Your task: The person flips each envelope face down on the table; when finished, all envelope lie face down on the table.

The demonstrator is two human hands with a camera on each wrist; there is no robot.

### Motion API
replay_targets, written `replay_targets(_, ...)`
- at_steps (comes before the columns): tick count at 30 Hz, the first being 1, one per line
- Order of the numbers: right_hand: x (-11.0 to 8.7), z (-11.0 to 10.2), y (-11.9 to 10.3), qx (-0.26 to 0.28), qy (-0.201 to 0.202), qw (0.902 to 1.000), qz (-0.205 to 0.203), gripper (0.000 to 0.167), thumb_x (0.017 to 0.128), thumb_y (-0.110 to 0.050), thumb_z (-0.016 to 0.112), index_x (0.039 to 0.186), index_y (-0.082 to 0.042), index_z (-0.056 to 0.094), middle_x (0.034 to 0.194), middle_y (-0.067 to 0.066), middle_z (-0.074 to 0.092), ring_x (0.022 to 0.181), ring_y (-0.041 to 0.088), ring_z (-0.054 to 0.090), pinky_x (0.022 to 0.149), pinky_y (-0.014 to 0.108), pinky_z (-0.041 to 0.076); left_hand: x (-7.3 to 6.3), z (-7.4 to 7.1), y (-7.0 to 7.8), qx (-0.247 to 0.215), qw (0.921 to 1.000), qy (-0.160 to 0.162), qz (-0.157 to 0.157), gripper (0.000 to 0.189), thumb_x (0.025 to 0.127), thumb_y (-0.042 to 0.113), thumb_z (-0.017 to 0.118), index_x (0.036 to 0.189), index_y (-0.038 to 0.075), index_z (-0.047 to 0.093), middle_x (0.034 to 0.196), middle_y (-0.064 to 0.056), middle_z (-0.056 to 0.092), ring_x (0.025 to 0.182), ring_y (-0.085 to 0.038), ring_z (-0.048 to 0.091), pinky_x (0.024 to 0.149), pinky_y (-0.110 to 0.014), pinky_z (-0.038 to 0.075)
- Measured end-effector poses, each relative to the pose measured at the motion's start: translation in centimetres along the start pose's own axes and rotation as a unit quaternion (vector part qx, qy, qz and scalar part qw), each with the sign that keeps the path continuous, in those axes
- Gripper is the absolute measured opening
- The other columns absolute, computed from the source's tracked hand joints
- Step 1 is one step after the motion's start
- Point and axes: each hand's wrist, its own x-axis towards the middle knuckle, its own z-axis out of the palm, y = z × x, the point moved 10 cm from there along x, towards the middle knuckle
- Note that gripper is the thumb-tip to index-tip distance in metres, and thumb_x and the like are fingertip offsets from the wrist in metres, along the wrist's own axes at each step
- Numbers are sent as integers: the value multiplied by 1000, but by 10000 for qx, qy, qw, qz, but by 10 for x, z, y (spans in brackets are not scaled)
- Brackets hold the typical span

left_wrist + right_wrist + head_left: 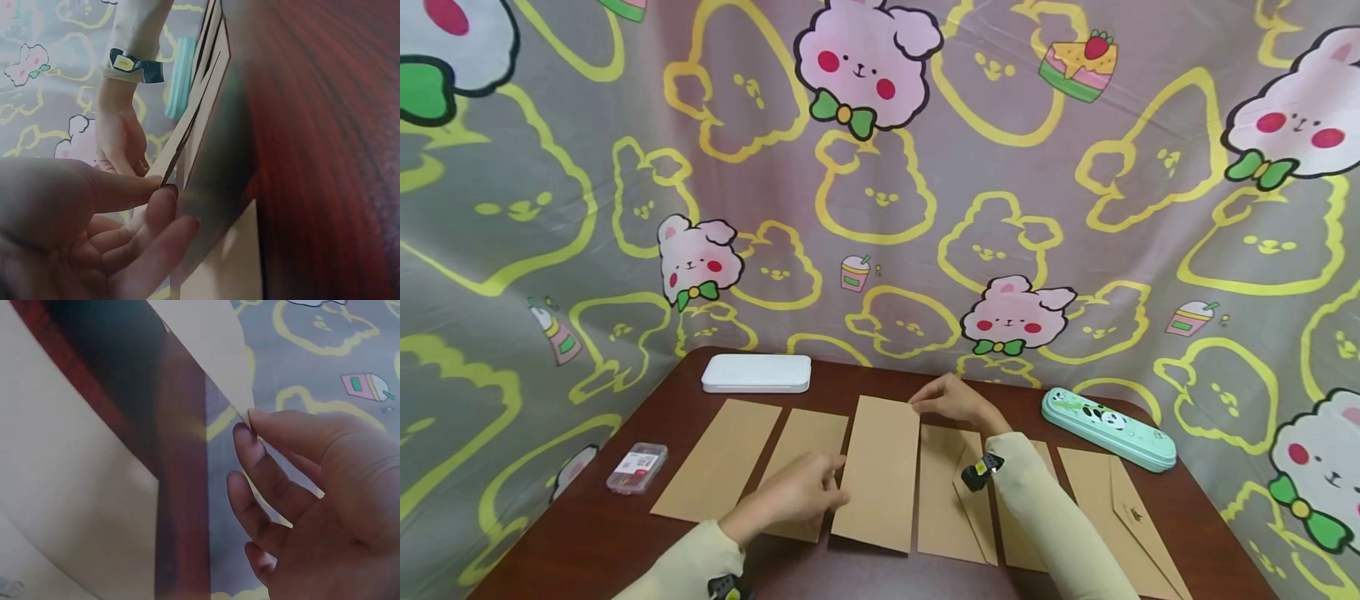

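A brown kraft-paper envelope (878, 475) is raised off the table between both hands, its plain face toward me in the head view. My left hand (796, 493) pinches its left edge between thumb and forefinger; the left wrist view shows the envelope nearly edge-on. At its upper right corner, the thumb and index finger of my right hand (325, 469) pinch the paper, with the other fingers loosely bent. Several more envelopes lie in a row on both sides: a plain one (718, 458) at far left and one with a pointed flap and small dark emblem (1116, 508) at far right.
On the dark red-brown table (565, 533), a white case (756, 373) sits at the back left, a small clear plastic box (637, 468) at the left edge. A mint panda tin (1108, 427) stands back right. Behind hangs a rabbit-patterned curtain (895, 192).
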Motion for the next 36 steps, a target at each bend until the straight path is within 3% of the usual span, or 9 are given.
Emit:
replay_targets(4, 2, 8, 1, -287, 110, 9995, 29, 14, 94, -23, 75, 102, -14, 81, 101, 1, 79, 93, 8, 67, 88, 35, 55, 3, 3, -5, 436, 9990, 114, 68, 63, 95, 13, 71, 142, -18, 45, 51, 6, 56, 39, -1, 45, 44, -20, 37)
replay_targets(6, 2, 12, 1, -545, 175, 9984, 34, 12, 93, -25, 76, 100, -16, 80, 95, -2, 78, 89, 7, 65, 94, 45, 53, 5, 4, -6, 647, 9977, 162, 85, 63, 93, 14, 72, 141, -18, 47, 50, 11, 51, 41, 0, 41, 44, -19, 34)
replay_targets(9, 4, 19, 2, -842, 239, 9960, 183, 9, 92, -28, 78, 95, -20, 79, 87, -7, 76, 85, 7, 62, 108, 63, 37, 7, 6, -9, 924, 9955, 214, 38, 63, 92, 16, 74, 140, -16, 50, 51, 13, 47, 45, -1, 38, 46, -21, 31)
replay_targets(11, 4, 22, 3, -985, 303, 9943, 256, 10, 90, -30, 79, 93, -20, 78, 83, -8, 75, 84, 8, 62, 110, 70, 28, 8, 7, -11, 1085, 9938, 228, 5, 63, 90, 16, 75, 140, -14, 52, 52, 13, 45, 47, -3, 38, 47, -22, 32)
replay_targets(18, 6, 32, 8, -1492, 482, 9865, 468, 25, 80, -39, 88, 92, -21, 75, 86, -10, 74, 88, 10, 64, 90, 48, 29, 11, 13, -15, 1358, 9906, 71, -113, 55, 90, 16, 75, 135, -10, 59, 51, 11, 42, 44, -4, 34, 43, -21, 27)
replay_targets(25, 4, 37, 10, -1700, 509, 9824, 588, 25, 81, -40, 87, 91, -21, 73, 89, -9, 74, 89, 12, 65, 94, 52, 27, 13, 12, -11, 1931, 9810, 64, -150, 32, 89, 21, 77, 112, 1, 70, 66, 4, 50, 61, -11, 47, 52, -27, 36)
replay_targets(28, 3, 38, 10, -1726, 532, 9816, 626, 24, 81, -39, 87, 90, -22, 73, 89, -8, 73, 88, 11, 64, 93, 51, 27, 13, 12, -8, 2154, 9764, 141, -73, 20, 87, 20, 78, 96, 5, 68, 71, 3, 52, 66, -13, 48, 54, -29, 36)
replay_targets(31, 3, 39, 8, -1714, 584, 9818, 575, 23, 81, -38, 88, 90, -22, 74, 88, -9, 72, 86, 9, 62, 91, 50, 27, 12, 10, -2, 2379, 9706, 358, 77, 22, 85, 17, 79, 79, 11, 59, 69, 4, 50, 66, -13, 46, 54, -31, 35)
replay_targets(36, -1, 38, 3, -1700, 720, 9823, 325, 23, 83, -40, 85, 92, -22, 74, 85, -11, 71, 84, 8, 61, 89, 48, 27, 17, 12, 12, 2706, 9596, 713, 298, 27, 87, 17, 77, 73, 14, 53, 69, 1, 58, 59, -11, 47, 50, -30, 36)
